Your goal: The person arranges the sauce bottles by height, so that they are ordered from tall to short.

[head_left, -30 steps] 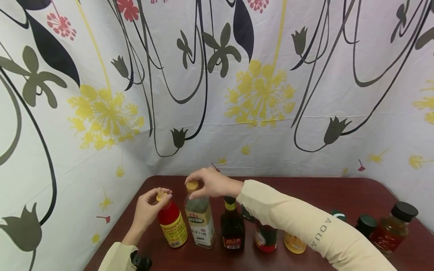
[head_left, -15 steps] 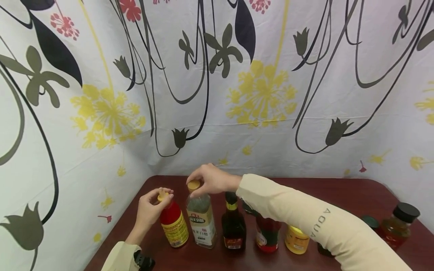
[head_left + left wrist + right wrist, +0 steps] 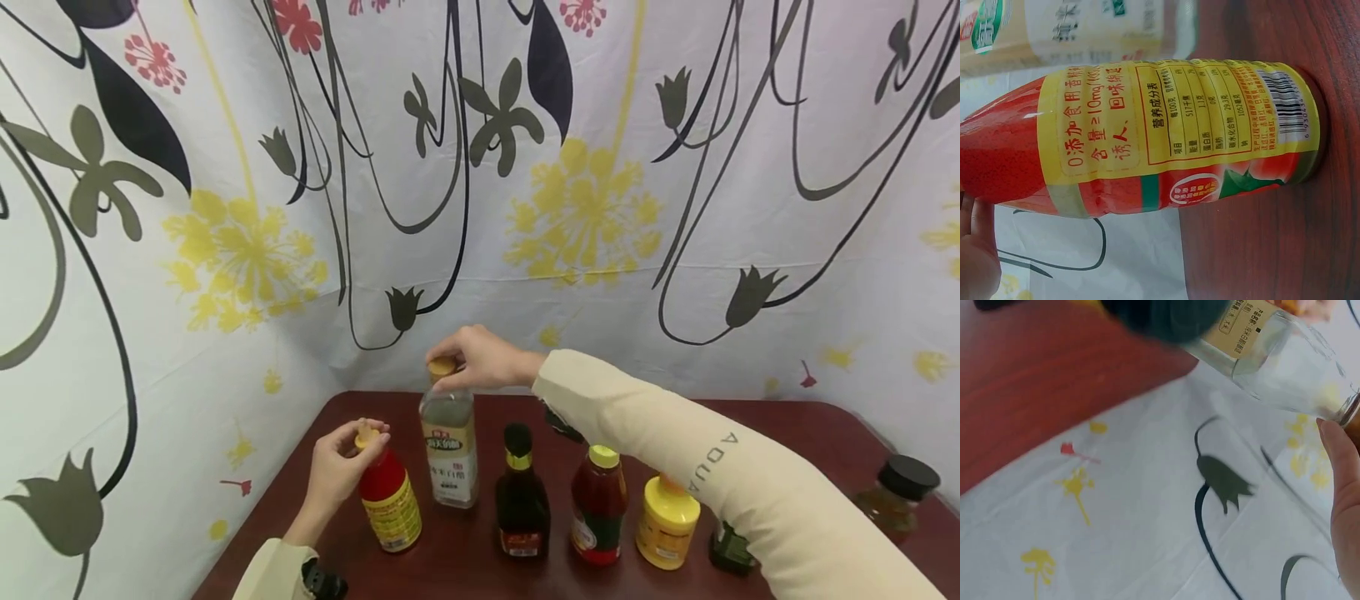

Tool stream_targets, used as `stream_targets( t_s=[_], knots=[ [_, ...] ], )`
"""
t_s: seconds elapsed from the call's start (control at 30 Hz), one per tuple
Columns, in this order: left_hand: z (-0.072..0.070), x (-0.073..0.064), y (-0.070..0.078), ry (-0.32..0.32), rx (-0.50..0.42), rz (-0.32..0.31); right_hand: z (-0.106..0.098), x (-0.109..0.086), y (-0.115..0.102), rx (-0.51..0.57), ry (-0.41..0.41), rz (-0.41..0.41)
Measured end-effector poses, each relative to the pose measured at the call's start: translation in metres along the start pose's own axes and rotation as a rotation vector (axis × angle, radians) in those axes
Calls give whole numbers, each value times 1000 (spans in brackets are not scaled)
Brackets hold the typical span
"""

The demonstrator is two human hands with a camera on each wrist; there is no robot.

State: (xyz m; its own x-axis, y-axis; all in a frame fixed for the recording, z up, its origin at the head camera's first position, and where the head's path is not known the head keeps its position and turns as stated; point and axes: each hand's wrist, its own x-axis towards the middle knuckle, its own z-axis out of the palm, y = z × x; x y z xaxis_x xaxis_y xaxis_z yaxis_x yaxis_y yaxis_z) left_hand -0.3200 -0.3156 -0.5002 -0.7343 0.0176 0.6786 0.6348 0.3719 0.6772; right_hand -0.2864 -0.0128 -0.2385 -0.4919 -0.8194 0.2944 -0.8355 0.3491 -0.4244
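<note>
My left hand (image 3: 335,471) pinches the yellow cap of a red ketchup bottle (image 3: 393,510), which stands upright on the table at the left. The bottle's yellow label (image 3: 1210,119) shows a nutrition table and a barcode in the left wrist view. Just right of it is a clear glass bottle of white vinegar (image 3: 448,454). My right hand (image 3: 486,360) grips this bottle by its tan cap, thumb and fingers around it. The vinegar bottle is upright and set farther back than the ketchup. In the right wrist view, my thumb (image 3: 1342,472) lies at the bottle's neck.
On the dark red table (image 3: 450,567), a dark sauce bottle (image 3: 522,504), a red sauce bottle (image 3: 598,508), a yellow bottle (image 3: 666,529) and a small dark jar (image 3: 731,552) stand rightward in a row. A black-lidded jar (image 3: 903,492) is partly behind my right sleeve (image 3: 675,425). Patterned cloth (image 3: 420,208) hangs behind.
My right hand has moved up and away with the vinegar bottle, out of the row. The sauce bottles beneath my right arm show more. My left hand stays on the ketchup cap.
</note>
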Motion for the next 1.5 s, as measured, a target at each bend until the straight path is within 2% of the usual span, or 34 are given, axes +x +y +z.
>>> stream_targets(
  t_s=[0.07,0.13,0.2,0.23,0.27,0.3,0.33,0.4,0.43,0.5,0.57,0.63,0.7,0.77,0.87,0.97,1.03,1.13,1.2,1.27,1.37,1.5],
  knots=[
    [2,1,27,-14,-49,26,-5,2,6,-19,-13,5],
    [3,3,65,-18,-86,37,-9,4,11,-34,-22,17],
    [5,5,103,-6,-94,14,-13,7,17,-57,-22,35],
    [6,6,112,-3,-132,28,-15,8,19,-62,-21,41],
    [6,6,119,6,-122,19,-17,9,22,-73,-14,42],
    [6,6,119,9,-137,25,-18,10,25,-85,-10,44],
    [6,6,107,9,-167,44,-19,11,28,-96,-6,45],
    [4,7,104,12,-186,57,-19,14,35,-115,-4,41],
    [4,7,97,6,-193,82,-18,16,38,-127,-4,41],
    [3,7,98,8,-167,75,-17,19,44,-146,-9,52],
    [4,9,124,21,-88,18,-14,21,50,-156,-14,70],
    [4,10,133,20,-57,-4,-12,24,54,-157,-17,94],
    [5,12,151,32,-30,-72,-10,27,58,-151,-14,112],
    [6,12,154,38,-25,-54,-8,29,60,-145,-9,116],
    [7,13,162,49,-19,-89,-4,33,63,-140,-4,108],
    [7,13,163,58,-27,-119,1,36,66,-133,-6,98],
    [8,8,131,46,-108,-61,5,38,70,-127,-8,88],
    [9,6,124,42,-115,-12,9,40,74,-114,-10,95],
    [9,6,125,37,-110,-15,10,41,75,-103,-10,109],
    [6,11,159,45,-28,-93,11,43,76,-94,-8,129],
    [6,13,171,51,-26,-142,12,46,76,-86,-5,150],
    [6,15,189,59,-32,-167,12,50,77,-68,-18,196]
  ],
)
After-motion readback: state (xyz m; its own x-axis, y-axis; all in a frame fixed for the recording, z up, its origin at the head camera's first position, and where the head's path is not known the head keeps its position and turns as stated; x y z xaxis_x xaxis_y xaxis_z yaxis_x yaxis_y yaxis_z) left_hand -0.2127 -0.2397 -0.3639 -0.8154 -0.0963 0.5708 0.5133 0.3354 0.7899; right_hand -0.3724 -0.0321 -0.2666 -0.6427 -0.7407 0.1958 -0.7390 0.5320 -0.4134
